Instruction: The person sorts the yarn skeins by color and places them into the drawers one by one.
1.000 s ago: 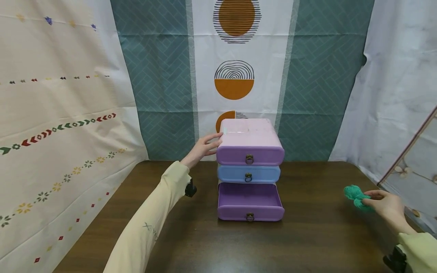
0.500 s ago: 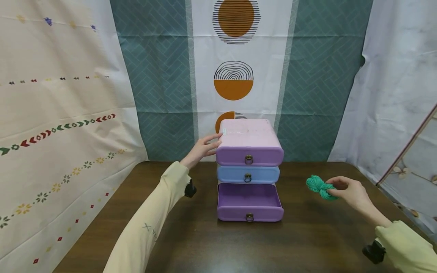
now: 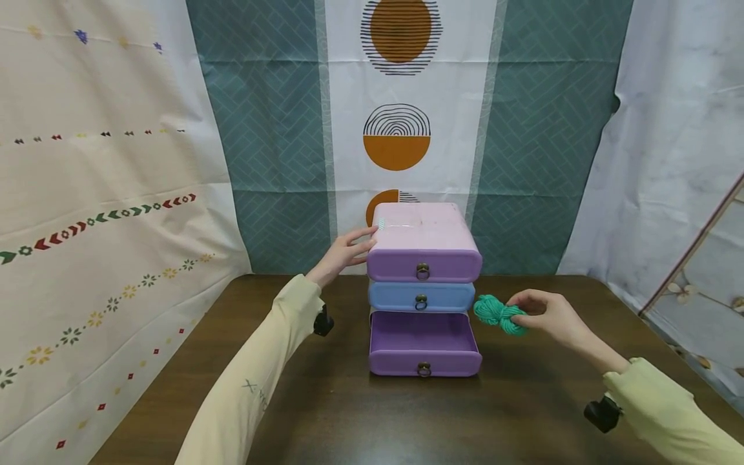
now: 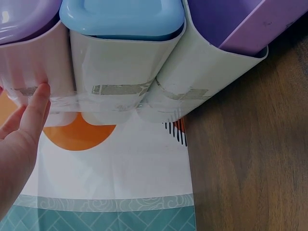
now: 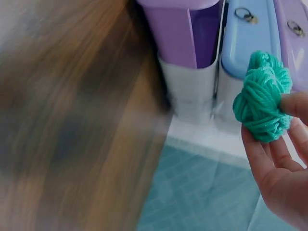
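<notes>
A small three-tier drawer unit [image 3: 427,226] stands mid-table, pink on top. Its bottom purple drawer [image 3: 425,363] is pulled out, and the part of its inside that shows holds nothing. Both the blue middle drawer [image 3: 421,297] and the purple top drawer [image 3: 423,266] are closed. My left hand [image 3: 343,254] rests its extended fingers against the unit's upper left side; the left wrist view shows a fingertip [image 4: 42,91] on the pink wall. Just right of the unit, my right hand [image 3: 552,316] pinches a green skein of yarn [image 3: 500,314] between thumb and fingers, above the table.
The brown wooden table [image 3: 372,420] extends around the unit. Behind it hangs a teal and white curtain [image 3: 279,129] with orange circle prints. A cream embroidered cloth [image 3: 104,226] borders the left, and a white marbled cloth [image 3: 680,148] the right.
My right hand has carried the green skein of yarn leftward from the table's right side to beside the drawer unit. The left hand and the drawers have stayed put.
</notes>
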The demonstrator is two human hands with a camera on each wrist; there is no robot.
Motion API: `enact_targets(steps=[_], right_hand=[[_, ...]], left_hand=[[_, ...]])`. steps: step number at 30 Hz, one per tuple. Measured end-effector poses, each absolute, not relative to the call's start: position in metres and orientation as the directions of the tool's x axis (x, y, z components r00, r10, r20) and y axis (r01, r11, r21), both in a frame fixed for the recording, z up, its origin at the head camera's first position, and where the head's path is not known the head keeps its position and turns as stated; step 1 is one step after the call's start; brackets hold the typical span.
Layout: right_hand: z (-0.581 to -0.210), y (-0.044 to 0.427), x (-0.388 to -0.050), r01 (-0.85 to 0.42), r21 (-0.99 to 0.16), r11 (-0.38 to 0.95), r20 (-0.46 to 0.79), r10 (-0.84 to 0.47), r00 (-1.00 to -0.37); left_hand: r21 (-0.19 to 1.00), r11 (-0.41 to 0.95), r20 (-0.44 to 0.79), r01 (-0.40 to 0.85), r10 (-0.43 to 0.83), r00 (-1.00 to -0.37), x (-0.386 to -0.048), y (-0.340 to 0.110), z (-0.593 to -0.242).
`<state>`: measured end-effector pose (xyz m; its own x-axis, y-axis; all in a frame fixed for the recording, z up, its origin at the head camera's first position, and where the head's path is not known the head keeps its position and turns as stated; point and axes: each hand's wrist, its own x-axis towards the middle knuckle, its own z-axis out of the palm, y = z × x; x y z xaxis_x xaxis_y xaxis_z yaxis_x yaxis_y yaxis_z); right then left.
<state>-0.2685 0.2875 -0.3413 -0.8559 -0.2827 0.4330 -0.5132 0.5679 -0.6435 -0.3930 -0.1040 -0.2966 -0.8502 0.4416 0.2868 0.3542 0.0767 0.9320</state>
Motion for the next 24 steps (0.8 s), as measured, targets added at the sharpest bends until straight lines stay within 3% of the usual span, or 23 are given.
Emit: enact_targets(steps=[10, 24], right_hand=[[-0.342, 0.245, -0.281, -0.594, -0.649, 0.475, 0.420, -0.428, -0.800], [-0.350, 0.197, -0.293, -0.599, -0.568, 0.564, 0.319, -0.521, -0.792]], left_hand=[[0.939, 0.067, 0.273, 0.339, 0.455, -0.848, -0.391, -0.105, -0.293], [0.937, 0.069, 0.279, 0.342, 0.442, -0.853, -0.394, -0.104, -0.296]])
